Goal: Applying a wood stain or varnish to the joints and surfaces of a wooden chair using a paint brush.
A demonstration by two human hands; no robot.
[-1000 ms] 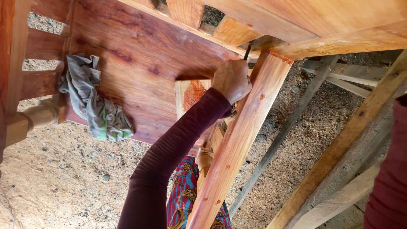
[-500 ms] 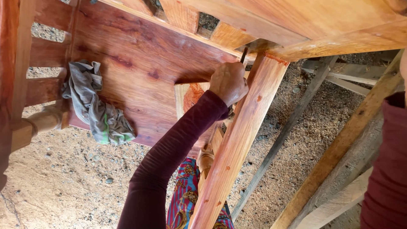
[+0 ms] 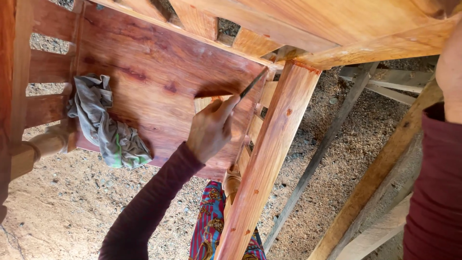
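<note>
My left hand (image 3: 211, 129), in a dark maroon sleeve, grips a thin dark tool (image 3: 252, 87). The tool's tip points up into the corner where the reddish wooden panel (image 3: 159, 72) meets the pale wooden leg (image 3: 269, 159). My right arm comes in at the right edge. Only the wrist and a part of my right hand (image 3: 450, 67) show beside the upper rail (image 3: 365, 48), and its fingers are out of frame.
A crumpled grey-green rag (image 3: 108, 130) lies on the panel's left side. Wooden slats (image 3: 48, 65) and a turned post (image 3: 41, 147) stand at the left. Thin battens (image 3: 322, 144) lean at the right over sawdust-strewn ground (image 3: 57, 212). A colourful patterned garment (image 3: 211, 226) shows below.
My left hand has drawn down and to the left, away from the leg joint, and more of the thin tool now shows. The view has shifted slightly.
</note>
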